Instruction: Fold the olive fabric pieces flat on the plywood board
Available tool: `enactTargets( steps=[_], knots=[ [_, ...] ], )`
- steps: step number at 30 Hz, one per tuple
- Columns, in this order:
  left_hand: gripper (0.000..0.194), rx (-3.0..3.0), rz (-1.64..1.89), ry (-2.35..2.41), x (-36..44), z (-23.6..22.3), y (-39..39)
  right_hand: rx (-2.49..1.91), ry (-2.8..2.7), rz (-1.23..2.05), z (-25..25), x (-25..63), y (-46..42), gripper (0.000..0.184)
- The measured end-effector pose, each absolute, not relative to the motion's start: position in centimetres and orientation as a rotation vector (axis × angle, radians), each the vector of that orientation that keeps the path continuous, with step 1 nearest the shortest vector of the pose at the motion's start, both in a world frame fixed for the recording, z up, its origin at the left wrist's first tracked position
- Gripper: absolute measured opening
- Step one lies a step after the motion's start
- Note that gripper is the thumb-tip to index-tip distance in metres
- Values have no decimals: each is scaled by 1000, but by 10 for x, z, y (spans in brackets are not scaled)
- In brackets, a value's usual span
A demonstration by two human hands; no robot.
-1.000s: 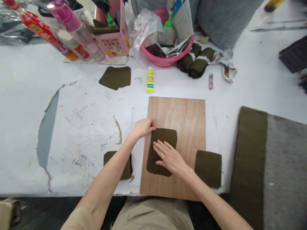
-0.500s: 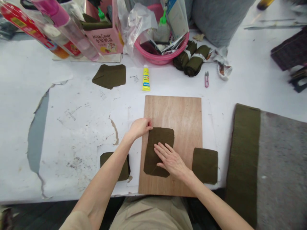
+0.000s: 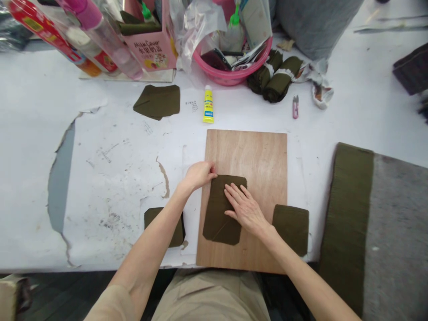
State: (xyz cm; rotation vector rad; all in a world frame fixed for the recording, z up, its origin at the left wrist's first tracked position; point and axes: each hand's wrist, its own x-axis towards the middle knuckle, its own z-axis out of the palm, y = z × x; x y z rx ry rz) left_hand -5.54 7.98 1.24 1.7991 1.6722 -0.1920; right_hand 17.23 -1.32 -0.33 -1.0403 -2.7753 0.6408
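Two hands (image 3: 199, 174) (image 3: 245, 209); one plywood board (image 3: 267, 167), one olive panel (image 3: 217, 209) atop; two banded rolls (image 3: 278, 90); one yellow tube (image 3: 208, 105); one basin (image 3: 230, 79).

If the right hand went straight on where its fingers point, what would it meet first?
Probably the left hand, at the far left corner of the cloth beneath the right hand.

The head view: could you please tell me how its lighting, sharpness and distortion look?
In the head view, light is fairly even with soft shadows; the right hand and the cloth piece under it look reasonably clear; the dark object near the right edge is blurred; the pink-capped bottle at upper left leans, perhaps wide-angle stretch; pale highlights show on the plastic bag.
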Motion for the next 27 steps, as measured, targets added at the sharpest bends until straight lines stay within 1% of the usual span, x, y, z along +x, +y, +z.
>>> enactTargets(
  steps=[4,15,18,23,27],
  knots=[
    [13,1799,-195,1679,-55,13,79,-1002,-2764,684,-3,170,-14,68],
    [13,1812,-179,1672,-56,12,78,-1165,-2713,645,-4,165,-23,71],
    [13,1810,-179,1677,-56,12,78,-1239,-2693,596,-5,169,-25,69],
    [12,1810,-196,1663,-57,14,80,-1191,-2705,629,4,173,-29,65],
    [16,1852,-213,1656,-56,17,80,-1210,-2687,609,4,161,-18,65]
  ],
)
